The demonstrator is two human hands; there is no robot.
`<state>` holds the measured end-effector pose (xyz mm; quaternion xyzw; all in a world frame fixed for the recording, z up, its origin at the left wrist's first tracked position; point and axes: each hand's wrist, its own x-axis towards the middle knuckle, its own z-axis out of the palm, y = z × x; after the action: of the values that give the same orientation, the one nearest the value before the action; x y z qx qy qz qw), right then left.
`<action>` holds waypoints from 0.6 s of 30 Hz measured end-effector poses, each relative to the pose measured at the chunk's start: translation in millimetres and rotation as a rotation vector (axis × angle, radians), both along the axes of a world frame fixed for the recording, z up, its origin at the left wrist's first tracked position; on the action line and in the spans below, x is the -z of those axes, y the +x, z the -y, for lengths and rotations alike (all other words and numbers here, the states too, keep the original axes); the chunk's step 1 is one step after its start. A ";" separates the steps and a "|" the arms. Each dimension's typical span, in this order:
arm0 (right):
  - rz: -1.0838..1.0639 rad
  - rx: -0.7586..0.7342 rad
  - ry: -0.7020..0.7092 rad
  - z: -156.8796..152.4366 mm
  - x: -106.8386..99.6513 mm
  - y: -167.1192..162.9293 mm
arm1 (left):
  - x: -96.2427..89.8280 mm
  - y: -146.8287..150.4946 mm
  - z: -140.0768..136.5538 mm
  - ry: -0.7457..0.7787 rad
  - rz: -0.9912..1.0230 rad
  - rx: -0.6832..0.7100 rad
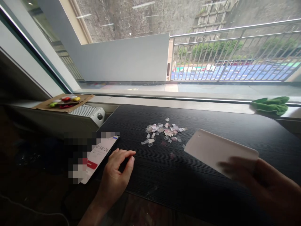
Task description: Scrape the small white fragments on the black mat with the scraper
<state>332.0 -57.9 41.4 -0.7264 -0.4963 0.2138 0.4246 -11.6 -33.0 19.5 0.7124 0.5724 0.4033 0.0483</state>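
My right hand (pixel 270 185) grips a thin, pale rectangular sheet (pixel 218 150) by its near right end. The sheet has rounded corners and a small mark or hole near its far left corner. It is tilted above the right side of the black table (pixel 207 121). To its left, many small clear and whitish square pieces (pixel 169 130) lie scattered in a loose pile. My left hand (pixel 118 169) is at the table's left edge, thumb and index finger apart with nothing between them. Right beside it is a phone (pixel 98 157) with running digits and a red button on screen.
A green cloth (pixel 271 105) lies on the sill at the right. At the left, a brown board (pixel 42 105) carries several colourful items beside a white heater (pixel 90 114) with a dark knob. A window frame (pixel 141 98) runs behind the table. A pale cable (pixel 35 210) trails at lower left.
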 end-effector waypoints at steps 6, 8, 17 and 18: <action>0.225 -0.074 0.062 -6.2 21.5 -9.7 | 0.4 1.4 0.2 0.029 0.012 0.005; 0.216 -0.179 0.092 0.9 27.9 -19.9 | 0.6 1.9 -0.2 0.037 0.016 0.005; 0.094 -0.428 0.085 6.1 22.1 -54.1 | 0.6 5.2 -0.7 0.043 0.021 0.006; 0.103 -0.393 0.080 4.1 23.3 -49.7 | 0.3 5.8 -0.7 0.043 0.024 0.008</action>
<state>282.3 -61.9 18.1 -0.6081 -0.6576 0.2354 0.3773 -5.8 -32.3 19.2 0.7106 0.5602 0.4236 0.0415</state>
